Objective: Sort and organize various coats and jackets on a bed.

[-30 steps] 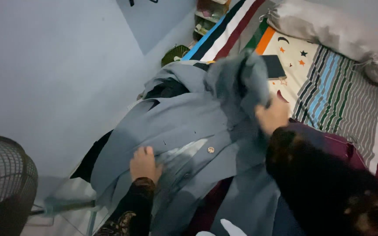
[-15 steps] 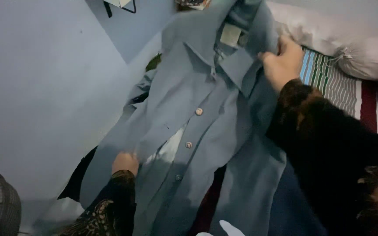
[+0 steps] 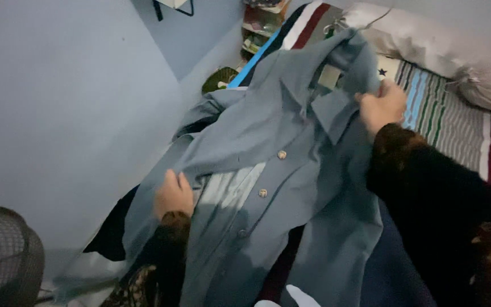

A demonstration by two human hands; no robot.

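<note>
A grey-blue buttoned shirt (image 3: 268, 136) is spread out lengthwise in front of me, its collar at the far end. My right hand (image 3: 383, 105) grips the shirt at the right side of the collar and holds it up. My left hand (image 3: 173, 194) grips the left front panel near the placket, where a lighter lining shows. Both my arms wear dark patterned sleeves. The shirt's lower part drapes over dark fabric beneath it.
A striped mattress cover (image 3: 444, 119) and a grey pillow (image 3: 456, 51) lie at the right. A blue-grey wall (image 3: 58, 102) runs along the left. A fan's wire grille (image 3: 1, 256) stands at the lower left. A small shelf (image 3: 259, 25) sits at the far end.
The bunched shirt was lifted and opened out by my right hand at the collar. Since half a second ago the collar end has come down slightly and my left hand shifted along the front panel.
</note>
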